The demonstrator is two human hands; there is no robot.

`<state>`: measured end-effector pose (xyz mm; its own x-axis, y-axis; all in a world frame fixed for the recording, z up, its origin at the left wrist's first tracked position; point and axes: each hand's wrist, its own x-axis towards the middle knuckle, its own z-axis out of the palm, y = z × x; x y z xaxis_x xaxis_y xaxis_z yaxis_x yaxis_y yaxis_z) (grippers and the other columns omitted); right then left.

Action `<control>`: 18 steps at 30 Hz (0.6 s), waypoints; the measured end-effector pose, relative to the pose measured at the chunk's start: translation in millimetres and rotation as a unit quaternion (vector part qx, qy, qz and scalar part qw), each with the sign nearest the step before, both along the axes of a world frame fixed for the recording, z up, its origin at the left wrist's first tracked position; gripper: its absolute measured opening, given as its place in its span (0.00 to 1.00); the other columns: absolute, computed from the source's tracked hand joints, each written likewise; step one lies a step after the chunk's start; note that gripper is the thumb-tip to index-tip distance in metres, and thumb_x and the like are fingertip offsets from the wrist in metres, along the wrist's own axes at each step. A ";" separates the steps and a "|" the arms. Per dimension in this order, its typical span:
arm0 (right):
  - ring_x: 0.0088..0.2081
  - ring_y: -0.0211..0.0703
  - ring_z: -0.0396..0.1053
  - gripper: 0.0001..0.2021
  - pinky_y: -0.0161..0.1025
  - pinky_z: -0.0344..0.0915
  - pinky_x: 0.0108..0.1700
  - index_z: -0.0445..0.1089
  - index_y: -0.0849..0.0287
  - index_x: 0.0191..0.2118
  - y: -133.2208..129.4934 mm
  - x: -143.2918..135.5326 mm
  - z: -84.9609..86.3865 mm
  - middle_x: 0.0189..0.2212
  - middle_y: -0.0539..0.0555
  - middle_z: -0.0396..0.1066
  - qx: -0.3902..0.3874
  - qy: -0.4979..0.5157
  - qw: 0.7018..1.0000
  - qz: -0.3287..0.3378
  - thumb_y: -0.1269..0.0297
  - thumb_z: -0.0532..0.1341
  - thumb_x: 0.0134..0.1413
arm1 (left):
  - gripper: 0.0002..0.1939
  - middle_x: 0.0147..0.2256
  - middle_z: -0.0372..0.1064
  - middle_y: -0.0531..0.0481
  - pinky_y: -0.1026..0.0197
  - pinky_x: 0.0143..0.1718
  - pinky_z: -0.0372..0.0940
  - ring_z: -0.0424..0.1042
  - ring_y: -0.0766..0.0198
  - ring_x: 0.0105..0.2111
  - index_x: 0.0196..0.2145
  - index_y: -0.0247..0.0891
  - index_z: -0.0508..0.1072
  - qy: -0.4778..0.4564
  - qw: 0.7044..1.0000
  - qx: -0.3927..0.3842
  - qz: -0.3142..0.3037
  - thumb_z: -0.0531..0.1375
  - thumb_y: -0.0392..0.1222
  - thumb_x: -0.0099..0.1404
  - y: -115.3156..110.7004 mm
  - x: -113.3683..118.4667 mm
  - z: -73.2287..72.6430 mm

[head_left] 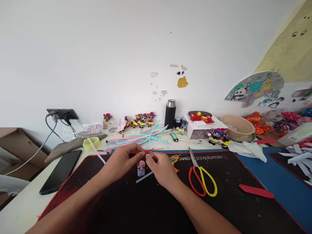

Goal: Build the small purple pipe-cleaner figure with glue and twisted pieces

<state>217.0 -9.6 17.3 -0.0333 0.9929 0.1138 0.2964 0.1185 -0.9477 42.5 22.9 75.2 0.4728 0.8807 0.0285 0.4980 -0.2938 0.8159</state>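
Above the black desk mat (126,208), both my hands meet with their fingertips close together. My left hand (128,159) is closed in a pinch at a thin red piece (149,150), perhaps pipe cleaner. My right hand (162,169) pinches a small greyish item (151,154), mostly covered by the fingers. A small pink and purple fuzzy doll (141,169) lies on the mat just below the hands. Partly under my right hand is a pale grey strip (143,177). Behind that hand sits a yellow and orange piece (174,159).
Scissors (198,174) with red and yellow handles lie to the right, near a red strip (256,191). Pastel pipe cleaners (136,138), a black thermos (170,114) and several colourful dolls (143,120) line the back. A phone (60,171) lies at left.
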 end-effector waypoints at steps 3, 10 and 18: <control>0.25 0.40 0.69 0.16 0.34 0.56 0.28 0.72 0.59 0.25 0.2 -1.1 -3.3 0.21 0.49 0.70 -0.015 0.017 1.000 0.003 0.59 0.61 0.64 | 0.18 0.31 0.78 0.50 0.61 0.32 0.60 0.72 0.58 0.31 0.37 0.39 0.78 0.028 0.998 0.049 0.009 0.58 0.57 0.69 -0.5 -0.7 -1.6; 0.23 0.37 0.61 0.21 0.34 0.55 0.26 0.70 0.59 0.27 1.6 0.1 -6.9 0.19 0.46 0.63 -0.031 0.105 0.993 0.048 0.47 0.62 0.64 | 0.19 0.29 0.77 0.51 0.61 0.31 0.59 0.71 0.60 0.29 0.37 0.39 0.78 0.039 0.996 0.072 0.023 0.58 0.57 0.70 3.4 -4.5 -2.8; 0.18 0.30 0.42 0.25 0.33 0.39 0.21 0.65 0.57 0.29 10.0 9.2 0.5 0.18 0.39 0.49 -0.075 0.309 0.948 0.024 0.37 0.66 0.54 | 0.16 0.29 0.77 0.51 0.62 0.31 0.59 0.71 0.60 0.29 0.38 0.40 0.78 0.057 0.992 0.108 0.031 0.57 0.54 0.70 2.2 -5.1 -0.6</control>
<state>226.2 0.4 17.8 -0.0513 0.9986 -0.0158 -0.3231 -0.0316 -0.9458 37.4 25.1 74.5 0.4297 0.8868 0.1703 0.6052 -0.4228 0.6746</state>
